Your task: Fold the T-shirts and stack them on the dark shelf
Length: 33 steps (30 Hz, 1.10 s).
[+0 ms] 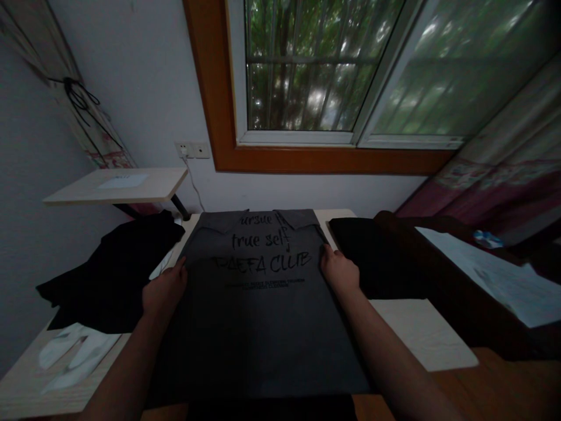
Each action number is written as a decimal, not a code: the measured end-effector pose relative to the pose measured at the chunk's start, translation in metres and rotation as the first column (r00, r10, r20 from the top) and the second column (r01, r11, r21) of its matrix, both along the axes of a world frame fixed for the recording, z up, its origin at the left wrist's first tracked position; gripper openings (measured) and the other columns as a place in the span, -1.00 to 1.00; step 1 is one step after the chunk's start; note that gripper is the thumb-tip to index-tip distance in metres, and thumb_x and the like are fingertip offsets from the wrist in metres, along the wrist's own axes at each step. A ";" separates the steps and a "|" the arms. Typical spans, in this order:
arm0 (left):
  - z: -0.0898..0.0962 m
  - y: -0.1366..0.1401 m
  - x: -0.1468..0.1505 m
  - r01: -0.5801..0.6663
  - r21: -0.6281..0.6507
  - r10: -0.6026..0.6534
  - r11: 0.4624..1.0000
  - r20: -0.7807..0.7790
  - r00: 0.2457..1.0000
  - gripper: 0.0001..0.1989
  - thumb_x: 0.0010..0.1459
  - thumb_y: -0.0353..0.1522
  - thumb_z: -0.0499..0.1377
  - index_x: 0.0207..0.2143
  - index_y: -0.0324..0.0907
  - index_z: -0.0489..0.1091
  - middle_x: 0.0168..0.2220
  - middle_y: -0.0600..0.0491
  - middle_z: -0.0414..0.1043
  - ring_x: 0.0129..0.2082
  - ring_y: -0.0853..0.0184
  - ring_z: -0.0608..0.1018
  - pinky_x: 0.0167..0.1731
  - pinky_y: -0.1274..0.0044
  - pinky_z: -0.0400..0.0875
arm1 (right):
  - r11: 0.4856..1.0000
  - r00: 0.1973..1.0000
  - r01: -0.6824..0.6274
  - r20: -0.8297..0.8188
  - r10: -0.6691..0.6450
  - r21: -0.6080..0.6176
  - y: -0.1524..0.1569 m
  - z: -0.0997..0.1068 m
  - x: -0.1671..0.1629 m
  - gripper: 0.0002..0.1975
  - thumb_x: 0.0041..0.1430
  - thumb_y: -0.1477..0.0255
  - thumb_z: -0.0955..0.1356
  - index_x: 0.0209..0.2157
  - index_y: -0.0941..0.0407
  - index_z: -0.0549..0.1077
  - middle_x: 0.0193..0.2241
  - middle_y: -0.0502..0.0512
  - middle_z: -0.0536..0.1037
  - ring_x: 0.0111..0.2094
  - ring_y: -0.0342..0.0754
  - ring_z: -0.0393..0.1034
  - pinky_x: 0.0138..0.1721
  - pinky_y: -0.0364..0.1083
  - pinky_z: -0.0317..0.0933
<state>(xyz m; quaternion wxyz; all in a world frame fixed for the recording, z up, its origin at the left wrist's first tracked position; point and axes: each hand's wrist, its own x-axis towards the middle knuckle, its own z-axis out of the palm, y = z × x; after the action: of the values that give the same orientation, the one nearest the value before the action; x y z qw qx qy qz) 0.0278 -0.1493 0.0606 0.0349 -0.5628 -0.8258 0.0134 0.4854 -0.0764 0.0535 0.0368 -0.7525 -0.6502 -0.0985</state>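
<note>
A dark grey T-shirt (258,327) lies spread out in front of me, its printed side up, with black lettering near the far end. Two flaps of its cloth are folded over at the far corners. My left hand (164,292) is closed on the shirt's left edge. On the opposite edge, my right hand (339,270) pinches the cloth at about the same height. Both thumbs rest near the top of the fabric, while the other fingertips are partly hidden.
Black cloth (118,269) lies heaped on the left over a pale tabletop (26,386), near white patterned pieces (74,351). A folded black garment (372,257) lies on the right. Behind stand a small raised shelf (166,181), a wall socket (193,150) and a window (324,88).
</note>
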 end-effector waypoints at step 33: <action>0.011 -0.070 -0.011 0.016 -0.300 -0.007 0.954 0.031 1.000 -0.41 0.39 -0.13 -0.23 0.43 0.06 -0.04 -0.29 -0.15 0.64 -0.33 -0.05 0.68 -0.26 0.18 0.48 | 0.954 0.994 -0.056 0.069 0.080 -0.295 -0.048 0.005 0.028 -0.43 0.38 0.48 0.13 0.38 0.01 0.12 -0.29 0.27 0.60 -0.35 0.16 0.60 -0.31 0.03 0.39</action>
<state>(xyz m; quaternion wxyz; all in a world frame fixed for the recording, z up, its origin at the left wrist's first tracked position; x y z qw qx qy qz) 0.0166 -0.2188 0.0717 -0.0629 -0.5663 -0.8114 0.1300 0.5138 -0.1244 0.0588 -0.0976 -0.7222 -0.6841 -0.0299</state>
